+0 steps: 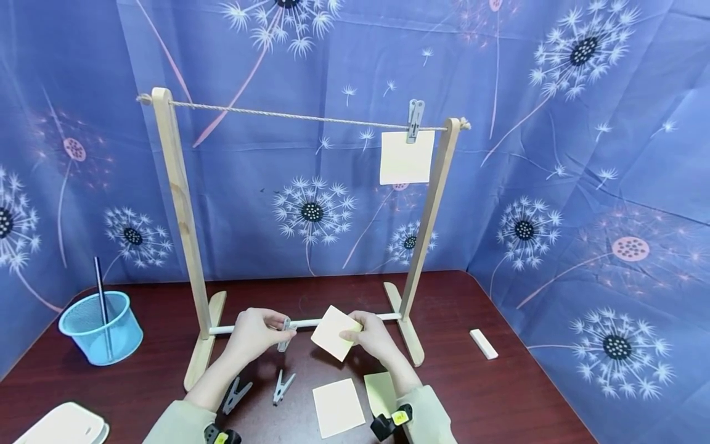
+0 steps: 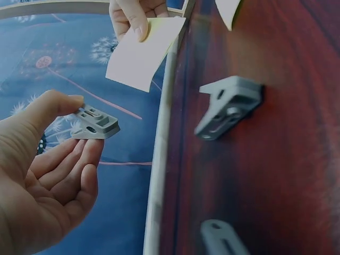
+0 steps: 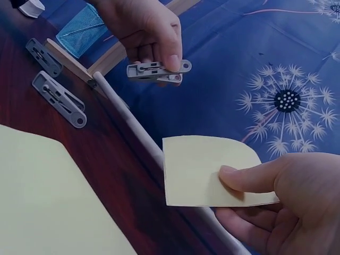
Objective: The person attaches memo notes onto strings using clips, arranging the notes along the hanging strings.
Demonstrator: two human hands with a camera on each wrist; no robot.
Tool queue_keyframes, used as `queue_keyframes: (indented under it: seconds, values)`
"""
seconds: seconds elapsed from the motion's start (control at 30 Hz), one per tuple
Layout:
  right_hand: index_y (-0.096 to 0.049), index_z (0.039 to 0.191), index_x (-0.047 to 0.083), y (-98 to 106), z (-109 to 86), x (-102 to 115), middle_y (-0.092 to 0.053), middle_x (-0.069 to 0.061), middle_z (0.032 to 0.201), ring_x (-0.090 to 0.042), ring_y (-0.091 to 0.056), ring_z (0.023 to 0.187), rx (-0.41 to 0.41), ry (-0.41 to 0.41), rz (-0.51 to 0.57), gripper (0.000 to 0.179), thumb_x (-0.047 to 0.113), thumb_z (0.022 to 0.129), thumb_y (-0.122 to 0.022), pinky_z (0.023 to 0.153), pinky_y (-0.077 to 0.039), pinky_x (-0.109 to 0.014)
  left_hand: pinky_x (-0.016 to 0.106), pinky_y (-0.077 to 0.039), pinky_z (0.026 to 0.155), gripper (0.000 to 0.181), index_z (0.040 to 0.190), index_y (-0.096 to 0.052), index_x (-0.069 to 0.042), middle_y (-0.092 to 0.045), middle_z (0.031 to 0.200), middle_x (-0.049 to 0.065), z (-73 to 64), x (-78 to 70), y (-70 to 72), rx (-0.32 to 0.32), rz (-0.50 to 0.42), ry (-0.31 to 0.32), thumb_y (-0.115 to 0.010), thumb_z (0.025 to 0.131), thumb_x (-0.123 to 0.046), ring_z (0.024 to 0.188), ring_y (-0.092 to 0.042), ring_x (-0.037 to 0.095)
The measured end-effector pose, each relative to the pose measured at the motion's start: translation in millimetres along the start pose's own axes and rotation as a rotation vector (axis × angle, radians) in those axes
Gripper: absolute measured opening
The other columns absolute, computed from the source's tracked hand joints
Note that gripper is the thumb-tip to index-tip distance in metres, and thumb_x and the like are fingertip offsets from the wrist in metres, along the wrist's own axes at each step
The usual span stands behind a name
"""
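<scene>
- Left sleeve [image 1: 174, 424]: pale grey-green, plain, ending on the forearm.
- Right sleeve [image 1: 431, 416]: same pale grey-green, likewise ending on the forearm.
- Left device [image 1: 211, 433]: black, beside the cuff, with yellow marking; partly cropped.
- Right device [image 1: 382, 427]: black, blocky, with yellow label [image 1: 400, 417].
- Left hand [image 1: 252, 336] and right hand [image 1: 374, 338]: bare to the fingertips.

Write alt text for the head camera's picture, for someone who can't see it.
A person's left hand pinches a gray clothespin, the right hand a pale-yellow paper sheet, before a wooden frame whose rope bears another clipped sheet. Two more clothespins and two more sheets lie on the dark table.
</scene>
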State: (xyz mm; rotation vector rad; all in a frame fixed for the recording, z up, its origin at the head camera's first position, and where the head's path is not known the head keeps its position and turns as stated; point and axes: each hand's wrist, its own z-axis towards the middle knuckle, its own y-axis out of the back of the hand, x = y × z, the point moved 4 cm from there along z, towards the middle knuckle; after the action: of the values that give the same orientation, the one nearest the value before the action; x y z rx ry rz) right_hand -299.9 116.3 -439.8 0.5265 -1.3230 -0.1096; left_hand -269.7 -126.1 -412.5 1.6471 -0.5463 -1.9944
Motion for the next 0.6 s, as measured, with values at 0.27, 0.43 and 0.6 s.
queue_keyframes:
  seconds: [0.27, 0.43, 0.6]
  values:
    - [-0.065, 0.088, -0.006, 5.9, 4.8, 3.9, -0.066, -0.011, 0.075, -0.004, -0.054, 0.062, -0.022, 0.042, -0.02, 0.01, 0.0, 0.082, -0.07, 0.058, -0.048, -0.025, 0.03, -0.052, 0.068, 0.027, 0.092, -0.077, -0.005, -0.075, 0.078, 0.004, 7.0, -12.3, 13.2, -0.001, -0.008, 0.007, -0.085, 0.072, -0.021, 0.075, -0.07, 0.015]
    - [-0.067, 0.086, -0.002, 12.6, 6.2, 8.4, -0.067, -0.008, 0.075, -0.005, -0.052, 0.064, -0.068, 0.028, -0.069, 0.009, 0.002, 0.08, -0.073, 0.06, -0.043, -0.021, 0.028, -0.052, 0.065, 0.028, 0.094, -0.077, -0.006, -0.075, 0.08, 0.004, 13.9, -19.9, 19.7, 0.033, -0.026, 0.001, -0.083, 0.072, -0.021, 0.076, -0.07, 0.014]
    - [-0.067, 0.089, -0.005, 18.9, 6.1, 17.1, -0.069, -0.009, 0.076, -0.004, -0.055, 0.065, -0.075, 0.009, 0.002, 0.012, 0.002, 0.081, -0.073, 0.062, -0.046, -0.022, 0.027, -0.052, 0.068, 0.032, 0.097, -0.077, -0.005, -0.076, 0.083, 0.006, 18.0, -30.1, 27.7, 0.043, -0.04, -0.021, -0.084, 0.072, -0.023, 0.079, -0.071, 0.016]
